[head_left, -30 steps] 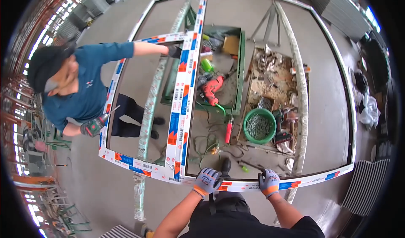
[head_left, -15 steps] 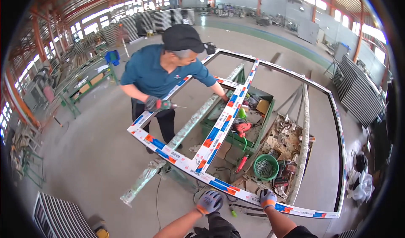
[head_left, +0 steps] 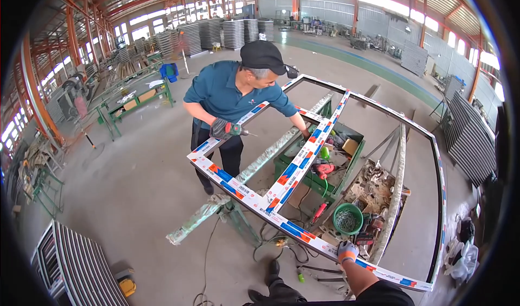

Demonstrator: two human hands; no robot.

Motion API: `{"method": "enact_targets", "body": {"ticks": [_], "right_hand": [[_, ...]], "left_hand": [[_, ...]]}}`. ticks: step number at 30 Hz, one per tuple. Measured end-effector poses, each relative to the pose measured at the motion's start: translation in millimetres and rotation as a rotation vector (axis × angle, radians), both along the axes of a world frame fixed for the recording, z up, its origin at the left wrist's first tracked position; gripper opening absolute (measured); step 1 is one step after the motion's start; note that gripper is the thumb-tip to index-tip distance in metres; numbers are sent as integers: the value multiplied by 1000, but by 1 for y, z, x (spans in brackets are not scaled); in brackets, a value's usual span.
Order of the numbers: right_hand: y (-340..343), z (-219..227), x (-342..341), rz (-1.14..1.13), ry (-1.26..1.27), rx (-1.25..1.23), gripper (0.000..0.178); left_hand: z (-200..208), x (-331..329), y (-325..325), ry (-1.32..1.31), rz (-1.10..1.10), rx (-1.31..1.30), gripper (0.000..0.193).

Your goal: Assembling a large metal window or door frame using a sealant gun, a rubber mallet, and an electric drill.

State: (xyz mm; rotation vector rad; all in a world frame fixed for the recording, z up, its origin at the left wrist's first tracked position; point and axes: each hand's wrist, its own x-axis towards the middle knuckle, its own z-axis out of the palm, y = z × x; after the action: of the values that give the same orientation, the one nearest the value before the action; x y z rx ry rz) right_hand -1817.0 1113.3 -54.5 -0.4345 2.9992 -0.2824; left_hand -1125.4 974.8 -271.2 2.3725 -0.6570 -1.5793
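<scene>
A large window frame (head_left: 290,174), wrapped in white film with blue and orange print, lies flat across film-wrapped rails. My right hand (head_left: 348,251), in a grey and orange work glove, is closed over its near bar, right of the middle crossbar. Nothing of my left hand shows. Across the frame, a co-worker (head_left: 233,97) in a teal shirt bends over it. The co-worker's gloved hand grips a red and black cordless drill (head_left: 235,129); the other hand reaches into a green tool trolley (head_left: 338,182), its fingers hidden.
Beneath the frame, a green bowl of screws (head_left: 347,219) and several power tools rest on a littered tray. Cables run over the floor by my feet. Stacked frames stand at the lower left (head_left: 81,268) and at right (head_left: 468,138). A green workbench (head_left: 138,101) stands far left.
My left hand has left the near bar and gone out of view. My right hand stays on the frame. The view has shifted left, so the scene sits further right.
</scene>
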Motion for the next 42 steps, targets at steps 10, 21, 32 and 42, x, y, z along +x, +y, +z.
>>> {"method": "enact_targets", "body": {"ticks": [10,21,32,42], "right_hand": [[-5,-12,-7,16,13,35,39],[2,2,-5,9,-20,0,39],[6,-17,-13,25,-33,16,42],[0,-16,-13,43,-40,28,43]], "left_hand": [[-21,-66,17,396,124,-133,27],[7,-120,-2,335,-129,-284,31],[-9,-115,12,371,-119,-172,30],[-10,-143,6,350,-26,-134,23]]}}
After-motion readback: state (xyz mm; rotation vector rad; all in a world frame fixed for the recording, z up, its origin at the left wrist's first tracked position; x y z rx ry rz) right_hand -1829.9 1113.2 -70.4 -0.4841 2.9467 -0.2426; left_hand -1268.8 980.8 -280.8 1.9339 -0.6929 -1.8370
